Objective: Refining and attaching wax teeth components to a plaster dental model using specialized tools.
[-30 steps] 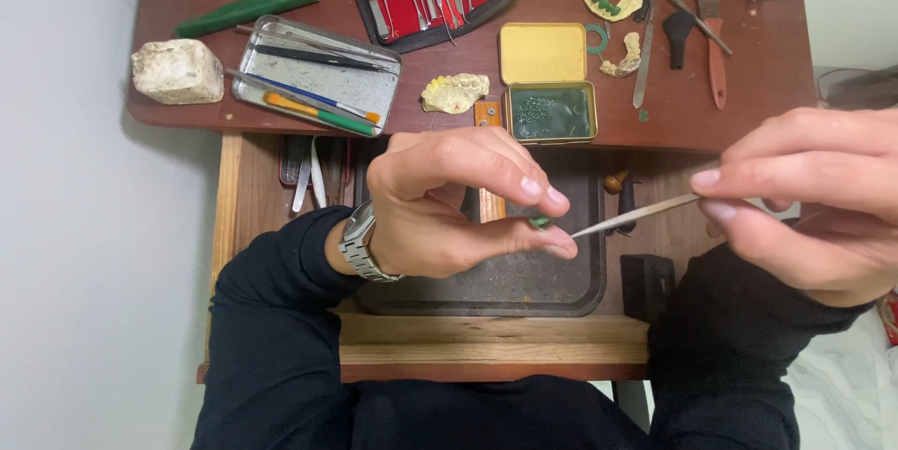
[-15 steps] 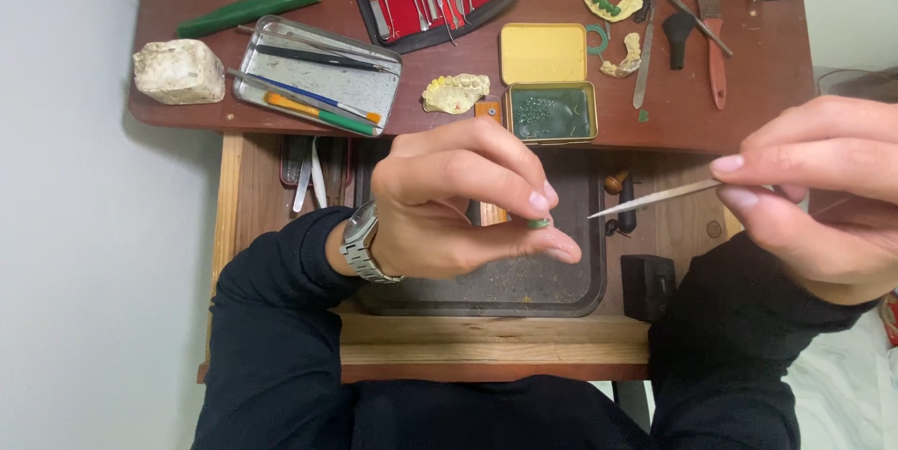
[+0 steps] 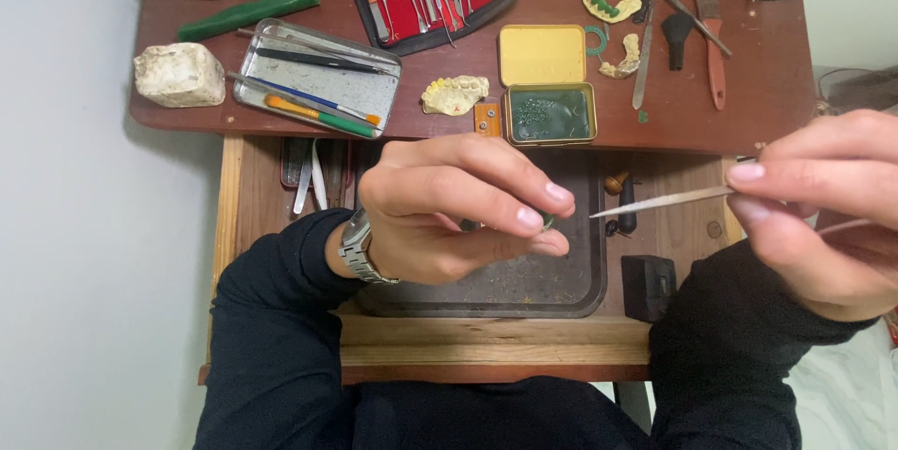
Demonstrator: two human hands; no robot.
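Since a second earlier, I had drawn my right hand (image 3: pixel 823 216) back, so the thin metal tool (image 3: pixel 659 201) pinched in its grip sat apart from the small green piece (image 3: pixel 547 222). My left hand (image 3: pixel 458 211), fingers curled, gripped that piece at its fingertips, above the dark tray (image 3: pixel 524 291).

Left hand (image 3: pixel 458 211) pinches small green piece (image 3: pixel 547 222) over dark tray (image 3: pixel 571 296). Right hand (image 3: pixel 823 211) grips thin metal tool (image 3: pixel 664 201), tip just beside piece.
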